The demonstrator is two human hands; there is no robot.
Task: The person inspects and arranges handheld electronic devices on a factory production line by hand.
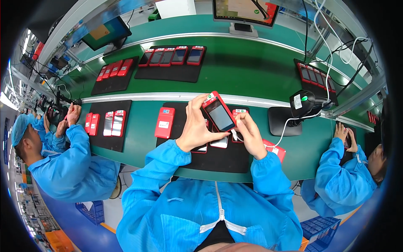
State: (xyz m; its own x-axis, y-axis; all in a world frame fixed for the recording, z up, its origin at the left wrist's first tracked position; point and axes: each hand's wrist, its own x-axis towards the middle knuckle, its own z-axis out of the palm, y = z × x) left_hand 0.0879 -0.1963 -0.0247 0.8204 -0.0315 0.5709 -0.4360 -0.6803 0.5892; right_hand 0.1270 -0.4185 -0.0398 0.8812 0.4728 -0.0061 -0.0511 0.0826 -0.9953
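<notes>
My left hand (195, 124) grips a red handheld device (220, 114) with a dark-framed screen, tilted above the mat. At its lower end is a white cable plug (234, 135). My right hand (251, 136) closes around the plug, its fingertips against the device's lower right corner; whether the plug is fully seated is hidden. Beneath my hands, a black mat (222, 164) carries several more devices, partly covered. One red device (164, 122) lies back up at the mat's left edge, with a white label. Another red device (276, 150) lies beside my right wrist.
A black scanner-like unit (303, 103) on a stand (284, 122) is at right, with a white cable (287, 126) running toward my right hand. Mats with red devices (167, 56) line the green shelf beyond a metal rail. Co-workers sit at left (75, 161) and right (342, 176).
</notes>
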